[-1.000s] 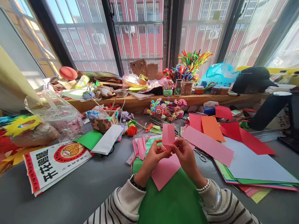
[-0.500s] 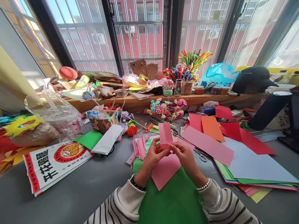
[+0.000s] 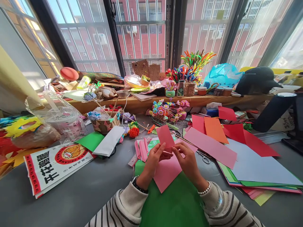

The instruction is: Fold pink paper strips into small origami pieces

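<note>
Between my two hands, a small folded piece of pink paper point(image 3: 166, 136) is held up and tilted to the left. My left hand point(image 3: 155, 159) pinches its lower left edge, and the fingertips of my right hand point(image 3: 186, 160) grip its lower right corner. Beneath them lies a larger pink sheet point(image 3: 167, 176), one corner pointing toward me, on a green sheet point(image 3: 174, 201). Several folded pink strips point(image 3: 141, 149) rest left of my hands. To the right, scissors point(image 3: 204, 157) lie partly under a long pink sheet point(image 3: 211, 148).
A stack of coloured paper point(image 3: 265, 167) lies at the right, with red sheets point(image 3: 258, 143) and an orange sheet point(image 3: 215, 130) behind. On the left are a printed paper bag point(image 3: 59, 167) and a white folded paper point(image 3: 109, 141). Crochet flowers point(image 3: 163, 110) stand before the crowded windowsill point(image 3: 142, 105).
The small pink paper has turned and tilted left, showing a darker, flatter face. My left fingers have shifted up along its edge; my right hand has moved slightly.
</note>
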`<state>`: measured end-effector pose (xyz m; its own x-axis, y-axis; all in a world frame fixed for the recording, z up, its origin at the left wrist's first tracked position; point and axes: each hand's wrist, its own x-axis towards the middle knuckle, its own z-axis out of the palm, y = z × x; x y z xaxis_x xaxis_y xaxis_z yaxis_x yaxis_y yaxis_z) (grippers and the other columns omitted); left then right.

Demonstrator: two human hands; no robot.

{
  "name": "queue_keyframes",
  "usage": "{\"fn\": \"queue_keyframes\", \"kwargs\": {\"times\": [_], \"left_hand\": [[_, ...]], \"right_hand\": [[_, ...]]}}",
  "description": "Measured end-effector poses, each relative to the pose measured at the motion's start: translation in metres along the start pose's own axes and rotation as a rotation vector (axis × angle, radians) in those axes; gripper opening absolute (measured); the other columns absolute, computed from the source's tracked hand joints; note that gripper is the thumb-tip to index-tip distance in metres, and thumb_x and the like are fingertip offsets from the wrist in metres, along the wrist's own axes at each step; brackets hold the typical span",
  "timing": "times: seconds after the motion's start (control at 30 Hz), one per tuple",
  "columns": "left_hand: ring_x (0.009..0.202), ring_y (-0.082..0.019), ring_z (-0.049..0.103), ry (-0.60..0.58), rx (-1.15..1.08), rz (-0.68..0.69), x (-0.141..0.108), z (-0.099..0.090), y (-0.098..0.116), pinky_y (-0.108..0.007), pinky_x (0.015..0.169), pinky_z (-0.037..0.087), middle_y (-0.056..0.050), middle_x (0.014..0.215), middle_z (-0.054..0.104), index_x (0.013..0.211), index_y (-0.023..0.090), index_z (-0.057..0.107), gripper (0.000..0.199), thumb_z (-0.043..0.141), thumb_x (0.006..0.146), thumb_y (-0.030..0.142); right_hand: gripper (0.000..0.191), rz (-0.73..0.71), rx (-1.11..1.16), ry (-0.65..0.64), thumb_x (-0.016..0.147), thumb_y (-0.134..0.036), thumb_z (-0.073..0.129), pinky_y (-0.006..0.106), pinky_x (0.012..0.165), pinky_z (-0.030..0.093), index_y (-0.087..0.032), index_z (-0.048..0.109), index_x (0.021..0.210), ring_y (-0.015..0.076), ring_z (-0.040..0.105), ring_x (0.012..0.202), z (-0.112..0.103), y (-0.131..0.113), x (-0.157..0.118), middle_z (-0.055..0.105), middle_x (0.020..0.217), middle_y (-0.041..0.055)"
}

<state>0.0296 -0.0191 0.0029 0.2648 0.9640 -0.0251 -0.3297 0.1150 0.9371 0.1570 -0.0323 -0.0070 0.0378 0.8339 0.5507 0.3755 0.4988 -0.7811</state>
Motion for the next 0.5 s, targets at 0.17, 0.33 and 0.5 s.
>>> {"fn": "queue_keyframes", "kwargs": {"times": [0.17,0.33,0.5], "left_hand": [[0.067,-0.016,0.061,-0.036,-0.044,-0.066,0.0011,-0.0036,-0.0012,-0.026,0.063,0.047,-0.005,0.077,0.063,0.077,0.014,0.058,0.022,0.056,0.069,0.034],[0.068,-0.016,0.062,-0.05,-0.056,-0.077,0.0016,-0.0039,-0.0006,-0.025,0.066,0.047,-0.006,0.077,0.065,0.076,0.013,0.061,0.021,0.058,0.068,0.032],[0.068,-0.017,0.062,-0.03,-0.041,-0.088,0.0018,-0.0031,-0.0002,-0.026,0.066,0.047,-0.006,0.074,0.065,0.074,0.013,0.061,0.023,0.06,0.066,0.035]], "right_hand": [[0.015,-0.041,-0.069,0.007,0.078,-0.024,0.045,0.025,0.056,0.044,-0.018,0.057,0.072,0.0142,0.05,0.067,-0.0001,-0.0013,-0.0004,0.051,0.073,0.0034],[0.015,-0.042,-0.075,0.011,0.079,-0.023,0.044,0.025,0.056,0.044,-0.018,0.056,0.07,0.0143,0.05,0.068,-0.0006,-0.0006,-0.0009,0.052,0.072,0.0033],[0.016,-0.035,-0.08,0.014,0.079,-0.024,0.044,0.025,0.056,0.044,-0.018,0.056,0.07,0.0144,0.05,0.068,-0.0009,-0.0007,-0.0011,0.051,0.072,0.0031]]}}
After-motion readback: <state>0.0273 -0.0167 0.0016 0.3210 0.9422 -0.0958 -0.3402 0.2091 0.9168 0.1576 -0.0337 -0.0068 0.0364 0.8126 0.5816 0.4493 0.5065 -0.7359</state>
